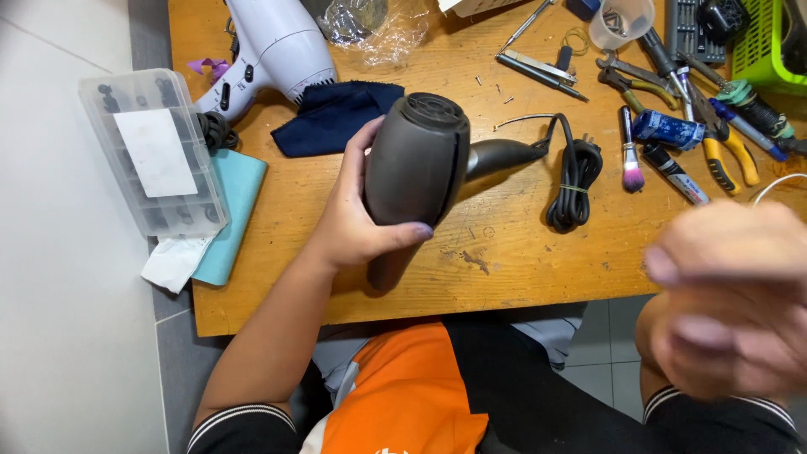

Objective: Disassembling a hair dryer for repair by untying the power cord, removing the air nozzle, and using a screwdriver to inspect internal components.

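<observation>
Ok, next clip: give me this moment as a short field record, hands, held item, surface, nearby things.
left hand: grips the dark grey hair dryer around its barrel
right hand: blurred, raised off the table, holds nothing visible
surface: wooden table
cord: black bundled cable, beside the dryer's handle
nearby: white hair dryer, navy cloth, clear parts box, pliers

On the surface (521, 252), a second hair dryer (273, 50) lies behind a folded cloth (332, 118). A compartment box (155, 151) overhangs the left edge. A coiled cord (576, 181) lies centre, with hand tools (714, 126) to its right.
</observation>
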